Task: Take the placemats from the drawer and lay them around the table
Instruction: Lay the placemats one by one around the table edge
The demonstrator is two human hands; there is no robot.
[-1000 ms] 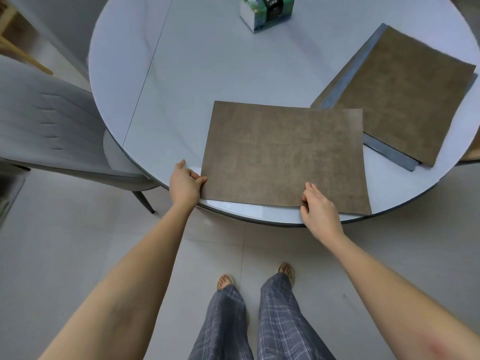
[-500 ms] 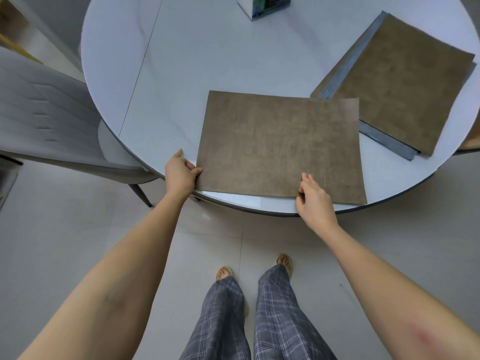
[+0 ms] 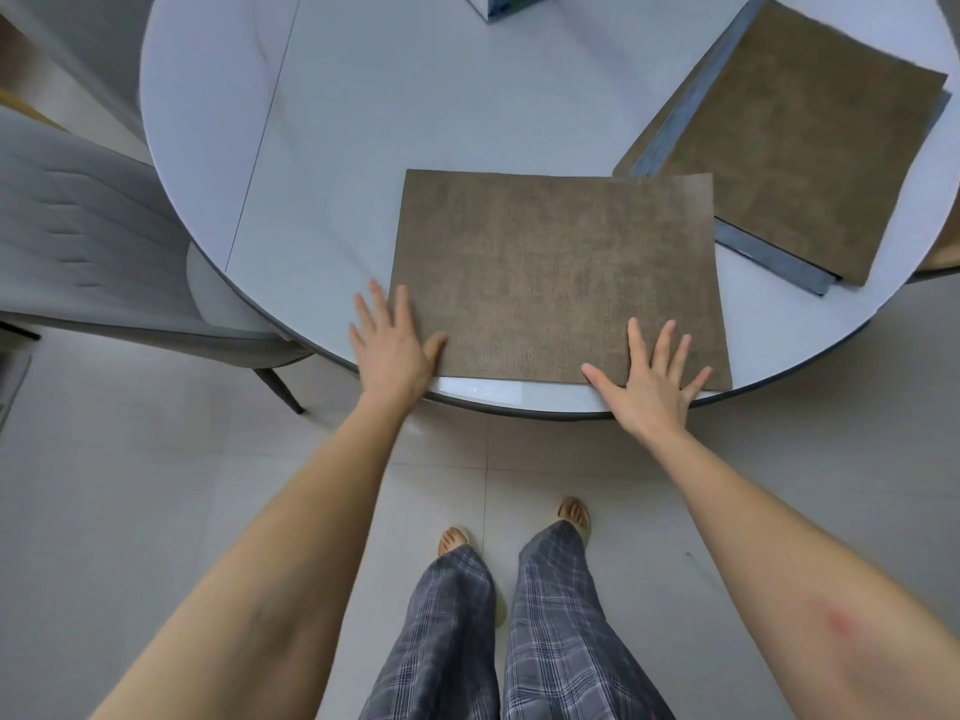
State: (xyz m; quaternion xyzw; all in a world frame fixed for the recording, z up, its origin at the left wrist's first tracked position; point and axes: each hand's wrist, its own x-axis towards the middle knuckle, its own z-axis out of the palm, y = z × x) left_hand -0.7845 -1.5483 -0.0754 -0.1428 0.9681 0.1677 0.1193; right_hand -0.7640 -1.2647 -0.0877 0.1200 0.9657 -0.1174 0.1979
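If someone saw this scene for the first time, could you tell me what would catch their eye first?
Most striking is the brown placemat lying flat at the near edge of the round white table, with the left hand and right hand spread open on its near corners. Next comes the stack of placemats at the table's right side, its corner tucked under the flat one.

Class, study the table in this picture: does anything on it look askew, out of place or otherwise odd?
Yes. The stack of placemats at the far right lies at an angle, its layers fanned so grey-blue edges show. The near placemat overlaps the stack's corner and sits square under both flat hands, left hand and right hand.
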